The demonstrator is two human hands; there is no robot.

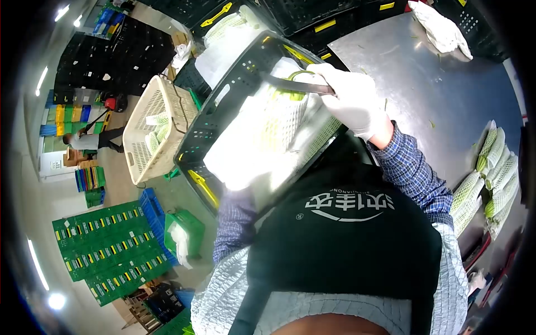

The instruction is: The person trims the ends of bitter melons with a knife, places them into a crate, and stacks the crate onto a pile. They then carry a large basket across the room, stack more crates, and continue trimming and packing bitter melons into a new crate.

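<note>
My right hand (354, 100), in a white glove, is closed around a knife (307, 87) over a black crate (192, 120). The dark blade points left, across the green end of a vegetable in white foam netting (279, 120). Below the blade, this vegetable lies tilted among white wrapping in the crate. My left sleeve (234, 220) reaches over the crate's near edge. Glare washes out my left hand beside the netted vegetable, so its fingers cannot be made out.
A metal table (402, 72) on the right bears a white cloth (441, 29) and several netted vegetables (494, 178). Left of the crate stands a cream basket (137, 139). Green crates (111, 240) lie further left. A person (89, 140) is in the background.
</note>
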